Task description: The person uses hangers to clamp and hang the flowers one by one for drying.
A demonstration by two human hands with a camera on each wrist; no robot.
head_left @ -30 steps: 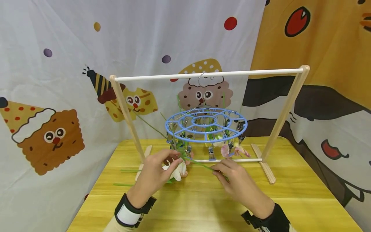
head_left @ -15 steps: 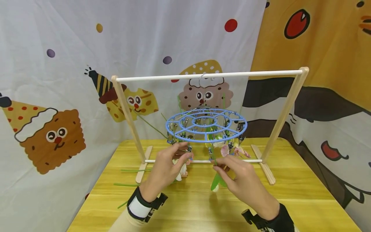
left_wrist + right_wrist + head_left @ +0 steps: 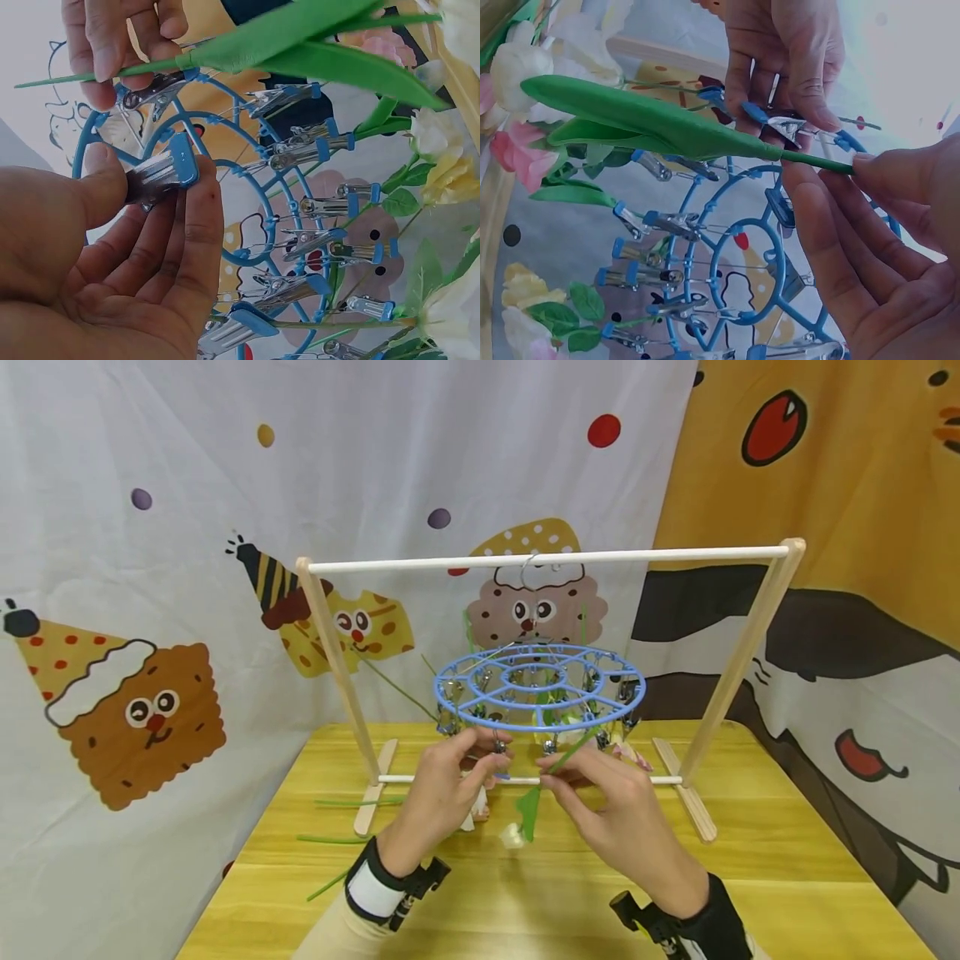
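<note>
My left hand (image 3: 448,787) pinches a metal clip (image 3: 161,172) with blue tips between thumb and fingers, at the front edge of a blue round clip hanger (image 3: 540,724). Just right of it, my right hand (image 3: 622,797) pinches the green stem (image 3: 814,160) of a flower between thumb and forefinger. The flower's small white bloom (image 3: 513,836) points downward, with broad green leaves (image 3: 660,124) above it. The stem runs up past the fingers toward the hanger's rim. Clip and stem are apart in the right wrist view. Whether the clip's jaws are parted is hard to tell.
A wooden rack (image 3: 738,668) carries the hanger from its white top bar (image 3: 420,563). Other clips hold flowers upside down, among them a yellow one (image 3: 454,176). Loose green stems (image 3: 330,839) lie at left on the wooden table (image 3: 480,902).
My left hand has left the flower's leaf area and moved up to the hanging clip. In my right hand the flower has swung round, bloom now down and stem upward.
</note>
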